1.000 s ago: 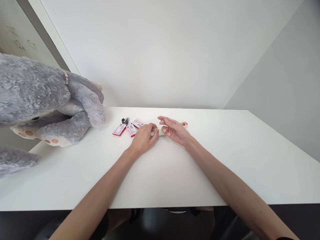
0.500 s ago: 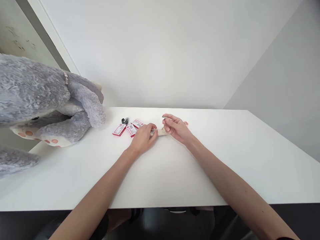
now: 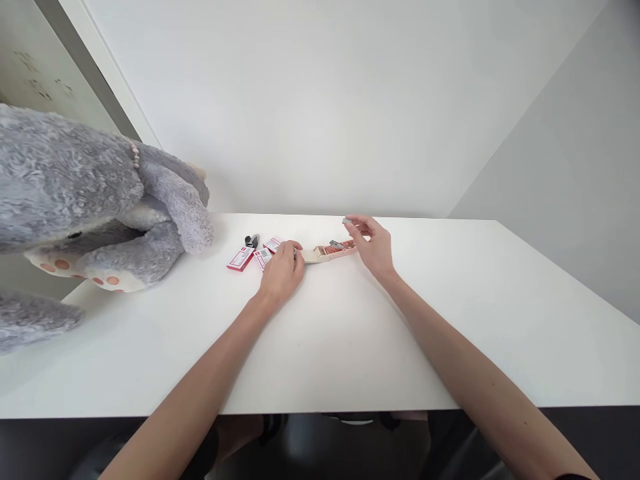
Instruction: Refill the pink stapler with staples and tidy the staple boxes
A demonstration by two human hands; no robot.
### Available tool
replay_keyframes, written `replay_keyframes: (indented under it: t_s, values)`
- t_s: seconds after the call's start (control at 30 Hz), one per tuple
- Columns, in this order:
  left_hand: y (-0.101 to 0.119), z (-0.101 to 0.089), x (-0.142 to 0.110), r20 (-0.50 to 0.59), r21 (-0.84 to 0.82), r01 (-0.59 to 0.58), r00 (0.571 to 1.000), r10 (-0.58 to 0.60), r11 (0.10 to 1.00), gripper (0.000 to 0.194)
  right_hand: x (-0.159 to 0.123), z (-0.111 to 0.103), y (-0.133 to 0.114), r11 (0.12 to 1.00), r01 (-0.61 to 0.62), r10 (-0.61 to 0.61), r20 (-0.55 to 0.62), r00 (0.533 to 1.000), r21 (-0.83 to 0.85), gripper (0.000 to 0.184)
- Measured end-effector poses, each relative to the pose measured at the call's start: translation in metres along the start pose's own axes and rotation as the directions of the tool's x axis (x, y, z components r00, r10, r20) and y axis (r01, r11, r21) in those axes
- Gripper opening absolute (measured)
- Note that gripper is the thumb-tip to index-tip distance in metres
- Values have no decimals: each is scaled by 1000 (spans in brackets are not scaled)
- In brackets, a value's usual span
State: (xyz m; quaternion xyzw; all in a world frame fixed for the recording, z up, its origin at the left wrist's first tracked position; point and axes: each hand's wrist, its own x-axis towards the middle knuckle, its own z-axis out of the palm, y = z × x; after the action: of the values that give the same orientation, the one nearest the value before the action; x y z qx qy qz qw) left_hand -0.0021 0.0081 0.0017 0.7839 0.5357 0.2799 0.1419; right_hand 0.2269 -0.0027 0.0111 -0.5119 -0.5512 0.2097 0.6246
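Observation:
An opened stapler [image 3: 315, 255] lies flat on the white table, its beige end to the left and its pink inside to the right. My left hand [image 3: 281, 270] is closed over the beige end and hides part of it. Between the thumb and fingers of my right hand [image 3: 371, 245] is a small grey strip of staples [image 3: 347, 221], held above the pink part. A loose-looking grey metal piece [image 3: 335, 245] sits in the pink part. The stapler's right tip is partly covered by my right hand.
Small red-and-white boxes [image 3: 241, 258] lie left of my left hand, with a small black object [image 3: 252, 241] behind them. A large grey plush toy [image 3: 170, 200] occupies the table's left side. A white wall [image 3: 310, 113] rises behind the table [image 3: 330, 360].
My right hand has moved right and slightly away from me with the staples, uncovering the stapler's pink inside. My left hand has shifted slightly left on the beige end.

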Motion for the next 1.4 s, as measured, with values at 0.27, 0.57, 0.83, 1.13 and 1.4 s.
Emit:
replay_keyframes:
  t_s: [0.27, 0.57, 0.83, 1.13, 1.4]
  values:
    - [2, -2, 0, -9, 52, 24, 1000, -24, 998, 27, 8, -21, 16, 999, 21, -13, 284, 959, -26, 24]
    - [2, -1, -1, 8, 75, 25, 1000, -26, 997, 26, 8, -25, 28, 990, -126, 92, 386, 918, 64, 33]
    - [3, -2, -1, 5, 71, 20, 1000, -21, 997, 27, 9, -24, 33, 990, -142, 122, 399, 909, 20, 35]
    - [4, -2, -2, -2, 45, 9, 1000, -9, 999, 27, 5, -22, 29, 991, -132, 130, 405, 905, -21, 29]
    - [5, -3, -2, 4, 41, 9, 1000, -9, 999, 27, 4, -21, 30, 990, -138, 125, 400, 908, 3, 32]
